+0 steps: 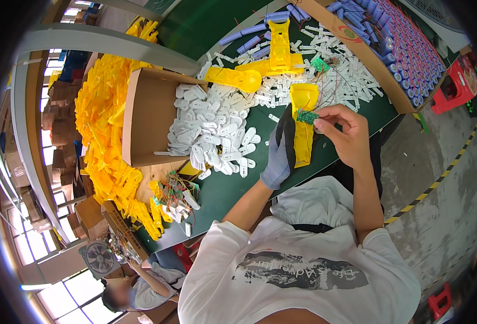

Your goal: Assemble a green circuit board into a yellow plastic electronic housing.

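Observation:
My left hand (280, 152), in a grey-blue glove with dark fingers, grips a long yellow plastic housing (303, 143) by its side. Between the thumb and fingers of my bare right hand (348, 134) is a small green circuit board (307, 117), held right over the housing's middle. Thin red wires run up from around the board. Just beyond lie more yellow housings (280, 46) and a second green board (319, 65) among small white plastic parts (352, 81).
A tipped cardboard box (152, 116) spills white oval covers (211, 135) onto the green table (222, 197). Yellow housings (106, 119) are heaped at the left, near a wired bundle (176, 197). At far right stands a carton of purple cylindrical cells (411, 70). Another person (152, 289) works at lower left.

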`<state>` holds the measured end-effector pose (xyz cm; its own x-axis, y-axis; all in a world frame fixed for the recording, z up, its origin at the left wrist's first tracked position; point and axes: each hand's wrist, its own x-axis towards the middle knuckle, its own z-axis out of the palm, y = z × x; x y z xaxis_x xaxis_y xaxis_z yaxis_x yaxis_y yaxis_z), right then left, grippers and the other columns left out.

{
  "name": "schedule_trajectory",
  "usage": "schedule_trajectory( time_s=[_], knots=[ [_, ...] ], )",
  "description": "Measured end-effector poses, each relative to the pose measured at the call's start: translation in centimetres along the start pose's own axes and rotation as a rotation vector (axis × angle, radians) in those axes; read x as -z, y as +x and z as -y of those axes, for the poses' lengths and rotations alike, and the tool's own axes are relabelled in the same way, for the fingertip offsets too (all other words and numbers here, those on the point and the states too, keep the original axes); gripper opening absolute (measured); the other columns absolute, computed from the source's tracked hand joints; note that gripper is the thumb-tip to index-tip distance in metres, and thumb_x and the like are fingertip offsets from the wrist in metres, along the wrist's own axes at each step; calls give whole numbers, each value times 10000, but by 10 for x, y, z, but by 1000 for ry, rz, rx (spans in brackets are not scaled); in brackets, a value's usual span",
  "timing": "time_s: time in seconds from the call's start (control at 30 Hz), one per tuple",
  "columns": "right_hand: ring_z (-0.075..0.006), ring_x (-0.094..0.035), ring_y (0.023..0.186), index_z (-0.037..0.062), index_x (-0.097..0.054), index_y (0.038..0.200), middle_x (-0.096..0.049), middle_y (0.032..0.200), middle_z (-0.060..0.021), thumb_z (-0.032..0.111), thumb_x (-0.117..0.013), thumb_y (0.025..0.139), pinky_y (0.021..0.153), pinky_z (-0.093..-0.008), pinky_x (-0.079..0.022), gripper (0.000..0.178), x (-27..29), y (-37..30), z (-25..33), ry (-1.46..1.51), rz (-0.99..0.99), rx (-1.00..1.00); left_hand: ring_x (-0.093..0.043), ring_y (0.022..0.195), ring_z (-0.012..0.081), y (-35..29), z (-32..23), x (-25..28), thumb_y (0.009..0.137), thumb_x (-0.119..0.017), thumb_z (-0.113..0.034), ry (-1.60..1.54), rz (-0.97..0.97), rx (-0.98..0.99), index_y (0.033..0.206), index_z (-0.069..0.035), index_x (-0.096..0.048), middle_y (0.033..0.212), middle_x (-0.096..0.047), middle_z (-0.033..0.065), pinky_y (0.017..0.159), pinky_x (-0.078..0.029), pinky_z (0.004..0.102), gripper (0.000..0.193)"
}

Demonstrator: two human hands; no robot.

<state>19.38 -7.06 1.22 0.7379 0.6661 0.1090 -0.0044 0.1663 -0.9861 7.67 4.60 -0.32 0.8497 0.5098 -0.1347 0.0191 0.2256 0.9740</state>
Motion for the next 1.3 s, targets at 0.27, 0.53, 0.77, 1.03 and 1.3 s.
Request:
schedule_trajectory(
  time_s=[0.27,0.53,0.77,1.03,1.3],
  knots=[
    [-90,-597,743,-37,-676,966,-672,861,-70,-7,-704,808,691,-216,-476,163,4,0,-7,164,11,-53,-573,967,128,-1,-4,-1,1021,-400,-307,-86,-10,89,1406,8,-348,1151,-572,96,838,-479,280,500],
    [-94,-597,749,-53,-676,974,-666,877,-83,-28,-704,806,701,-213,-494,172,-2,0,-15,212,-3,-91,-602,866,124,-1,-9,-2,1020,-400,-308,-74,2,78,1401,12,-349,1082,-599,94,766,-503,270,500],
    [-86,-607,735,-57,-677,979,-666,867,-76,-47,-694,808,657,-195,-494,172,-3,1,-16,283,-44,-125,-623,803,136,-2,-6,-1,1021,-396,-321,-51,-11,51,1395,-6,-358,1039,-611,101,712,-517,268,490],
    [-76,-607,735,-54,-677,957,-664,856,-69,-53,-692,806,651,-186,-488,151,0,1,-17,270,-28,-113,-624,777,136,-3,-8,-5,1020,-403,-313,-84,-48,65,1358,-19,-410,992,-618,94,675,-514,266,448],
    [-72,-607,730,-48,-680,952,-666,837,-63,-52,-696,805,663,-185,-490,148,-2,-1,-16,226,-35,-85,-614,713,126,-7,-10,-6,1016,-425,-266,-165,-56,106,1321,-19,-461,908,-635,85,628,-500,258,395]
  ],
)
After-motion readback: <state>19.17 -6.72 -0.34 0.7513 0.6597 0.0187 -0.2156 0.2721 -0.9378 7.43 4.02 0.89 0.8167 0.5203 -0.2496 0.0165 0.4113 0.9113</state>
